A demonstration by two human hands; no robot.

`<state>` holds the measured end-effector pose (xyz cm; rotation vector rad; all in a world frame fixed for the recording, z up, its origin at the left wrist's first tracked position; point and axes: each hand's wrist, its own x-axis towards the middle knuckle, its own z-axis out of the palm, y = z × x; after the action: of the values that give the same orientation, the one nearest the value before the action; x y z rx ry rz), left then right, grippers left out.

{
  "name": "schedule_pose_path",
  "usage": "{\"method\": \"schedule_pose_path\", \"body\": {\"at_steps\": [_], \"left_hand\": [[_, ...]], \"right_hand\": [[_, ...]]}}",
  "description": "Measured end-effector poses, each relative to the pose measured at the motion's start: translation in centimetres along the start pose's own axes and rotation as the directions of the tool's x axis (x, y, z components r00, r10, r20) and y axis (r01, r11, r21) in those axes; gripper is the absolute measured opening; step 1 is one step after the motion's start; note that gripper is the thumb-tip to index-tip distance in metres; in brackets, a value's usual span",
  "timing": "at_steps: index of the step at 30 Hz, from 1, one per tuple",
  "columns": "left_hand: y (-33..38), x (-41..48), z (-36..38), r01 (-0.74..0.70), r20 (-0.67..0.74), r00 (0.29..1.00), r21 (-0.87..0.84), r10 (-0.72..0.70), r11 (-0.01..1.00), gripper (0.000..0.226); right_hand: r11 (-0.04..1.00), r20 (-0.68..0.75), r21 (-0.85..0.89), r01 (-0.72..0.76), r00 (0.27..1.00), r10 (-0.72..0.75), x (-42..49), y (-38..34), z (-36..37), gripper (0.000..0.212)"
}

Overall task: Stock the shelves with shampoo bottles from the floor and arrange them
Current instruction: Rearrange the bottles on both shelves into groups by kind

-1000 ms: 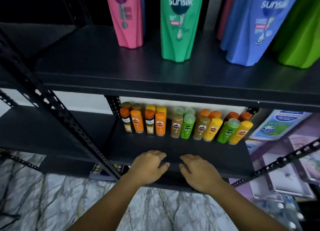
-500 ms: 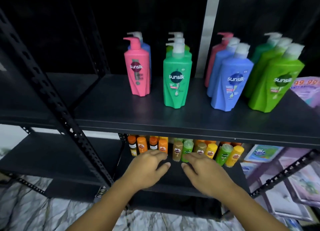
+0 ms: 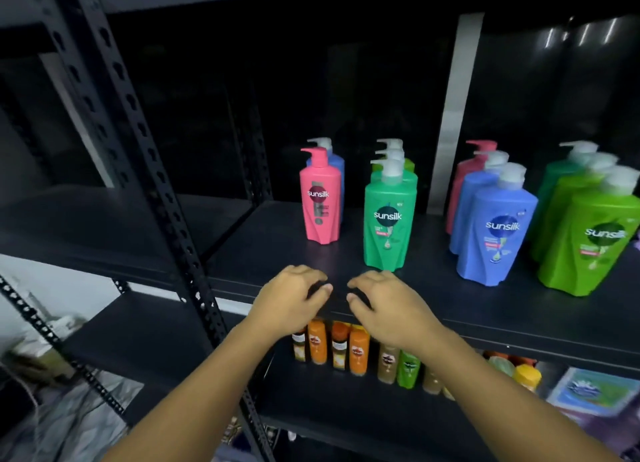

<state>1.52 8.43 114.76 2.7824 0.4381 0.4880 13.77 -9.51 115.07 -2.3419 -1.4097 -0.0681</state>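
Large Sunsilk pump bottles stand in rows on the upper black shelf (image 3: 263, 254): a pink bottle (image 3: 320, 202) with a blue one behind, a teal-green bottle (image 3: 389, 222) fronting a row, a blue bottle (image 3: 497, 233) fronting another row, and a bright green bottle (image 3: 595, 243) at the right. Small orange, brown and green bottles (image 3: 353, 352) line the lower shelf (image 3: 339, 406). My left hand (image 3: 291, 300) and my right hand (image 3: 384, 306) hover side by side at the upper shelf's front edge, fingers loosely curled, holding nothing, just in front of the teal-green bottle.
A perforated black upright (image 3: 149, 171) runs diagonally at the left, with another shelf bay (image 3: 86, 226) beyond it. Printed packets (image 3: 595, 390) lie at the lower right. A clear plastic bag (image 3: 65, 423) sits on the floor at lower left.
Both hands have risen from the lower shelf's front to the upper shelf's front edge. The view has tilted upward, bringing the whole row of large pump bottles into sight.
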Motion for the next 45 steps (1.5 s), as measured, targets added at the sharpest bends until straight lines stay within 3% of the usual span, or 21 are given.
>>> {"method": "schedule_pose_path", "body": {"at_steps": [7,12,17,23,27,30,36,45], "left_hand": [[-4.4,3.2,0.5,0.011,0.101,0.995,-0.031,-0.008,0.999,0.042],[-7.2,5.1,0.9,0.011,0.190,0.982,-0.004,-0.010,1.000,0.055],[-9.2,6.4,1.2,-0.011,0.255,0.967,0.016,0.007,1.000,0.056],[-10.0,9.4,0.9,0.101,0.113,0.991,-0.225,-0.077,0.969,0.063],[-8.7,12.5,1.0,0.228,0.073,0.972,-0.546,-0.225,0.807,0.100],[-7.8,14.9,1.8,0.194,0.006,0.967,-0.660,-0.253,0.726,0.104],[-6.6,17.1,3.8,0.084,-0.138,0.958,-0.704,-0.251,0.706,0.088],[-10.1,16.2,2.4,0.067,-0.174,0.954,-0.672,-0.245,0.737,0.081]], "right_hand": [[0.998,0.162,-0.048,-0.039,0.986,0.047,5.9,-1.3,2.9,0.047],[0.991,0.258,-0.114,-0.073,0.961,0.101,9.0,-1.5,3.9,0.065],[0.983,0.233,-0.167,-0.078,0.965,0.116,9.3,-1.0,5.4,0.070],[0.979,0.187,-0.190,-0.068,0.977,0.104,9.2,-0.8,5.8,0.069],[0.981,0.178,-0.177,-0.074,0.978,0.106,9.1,-0.7,5.9,0.069],[0.982,0.172,-0.176,-0.073,0.980,0.104,9.2,-0.6,5.8,0.068],[0.983,0.154,-0.169,-0.073,0.983,0.100,9.2,-0.4,5.9,0.068],[0.982,0.158,-0.175,-0.077,0.982,0.105,9.2,-0.4,5.9,0.068]]}}
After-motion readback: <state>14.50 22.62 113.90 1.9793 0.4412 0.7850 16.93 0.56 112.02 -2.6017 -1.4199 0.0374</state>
